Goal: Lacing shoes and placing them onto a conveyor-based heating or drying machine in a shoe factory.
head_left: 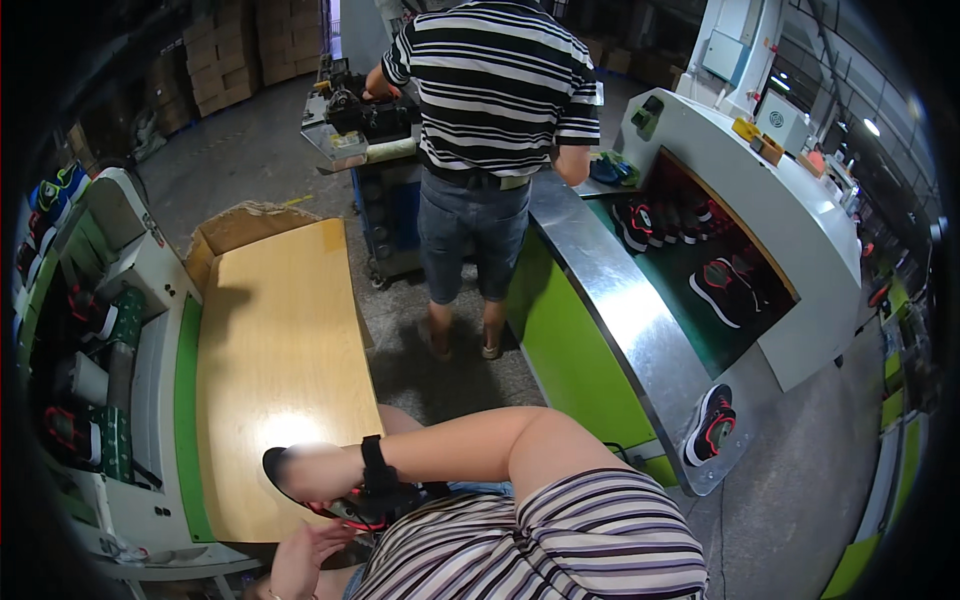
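Note:
My right hand (pixel 312 474) reaches left across my body with a black band on its wrist. Its fingers are partly blurred and close over a black sports shoe with red trim (pixel 350 514); much of that shoe is hidden by the hand and arm. Just below, at the lower left, my left hand (pixel 312 548) has its fingers stretched toward the red part of the shoe. Whether they touch it I cannot tell. Both hands are at the near end of a light wooden board (pixel 285 330).
A green-and-white machine (pixel 160 330) holding shoes stands left. At right, a metal-edged conveyor (pixel 640 330) carries black shoes (pixel 728 290) into a white housing; another shoe (pixel 712 425) sits at its near end. Ahead, a person in a striped shirt (pixel 490 90) works beside a tool cart (pixel 385 215).

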The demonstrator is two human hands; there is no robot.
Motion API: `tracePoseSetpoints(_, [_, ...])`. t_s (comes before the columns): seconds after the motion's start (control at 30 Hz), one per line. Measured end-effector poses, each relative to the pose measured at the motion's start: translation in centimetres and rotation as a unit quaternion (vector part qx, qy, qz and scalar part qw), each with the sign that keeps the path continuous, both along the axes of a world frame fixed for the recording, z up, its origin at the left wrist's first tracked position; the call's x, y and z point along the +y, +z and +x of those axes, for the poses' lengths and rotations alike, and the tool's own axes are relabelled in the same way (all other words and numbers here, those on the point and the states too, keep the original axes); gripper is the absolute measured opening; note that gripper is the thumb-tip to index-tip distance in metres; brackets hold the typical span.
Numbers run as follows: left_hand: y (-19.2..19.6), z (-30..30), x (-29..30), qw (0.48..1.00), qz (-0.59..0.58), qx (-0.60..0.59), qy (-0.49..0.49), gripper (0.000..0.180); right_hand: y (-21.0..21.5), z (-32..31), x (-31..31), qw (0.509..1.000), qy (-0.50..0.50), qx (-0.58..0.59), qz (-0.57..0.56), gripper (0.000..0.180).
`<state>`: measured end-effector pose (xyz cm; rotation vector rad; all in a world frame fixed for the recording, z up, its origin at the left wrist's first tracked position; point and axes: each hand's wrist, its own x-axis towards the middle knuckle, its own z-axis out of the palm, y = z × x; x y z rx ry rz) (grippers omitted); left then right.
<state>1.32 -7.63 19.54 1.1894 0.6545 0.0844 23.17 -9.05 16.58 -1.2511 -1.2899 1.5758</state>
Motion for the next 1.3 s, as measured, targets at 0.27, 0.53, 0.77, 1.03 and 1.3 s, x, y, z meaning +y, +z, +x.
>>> tracePoseSetpoints(0.27, [-5.0, 0.7, 4.1, 0.993, -0.091, 0.042, 0.067, 0.019, 2.8, -2.4, -5.4, 0.869, 0.165, -0.389, 0.258, 0.015])
tracePoseSetpoints(0.53, [0.0, 2.6, 5.8, 0.790, 0.595, 0.112, -0.100, 0.021, -2.6, 2.1, 1.7, 0.911, 0.079, -0.285, 0.286, 0.016])
tracePoseSetpoints(0.77, [-6.1, 1.9, 6.1, 0.709, 0.697, -0.021, 0.107, 0.032, -6.1, 1.4, 3.8, 0.996, -0.031, -0.022, 0.076, 0.018])
tracePoseSetpoints(1.03, [-8.2, 1.9, 3.5, 0.786, 0.569, -0.052, 0.236, 0.023, -4.8, 1.0, 3.1, 0.961, -0.007, -0.180, 0.212, 0.017])
tracePoseSetpoints(1.3, [-6.6, 1.8, 2.2, 0.860, 0.466, 0.073, 0.192, 0.016, -1.8, -0.6, 0.7, 0.944, -0.031, -0.226, 0.239, 0.019])
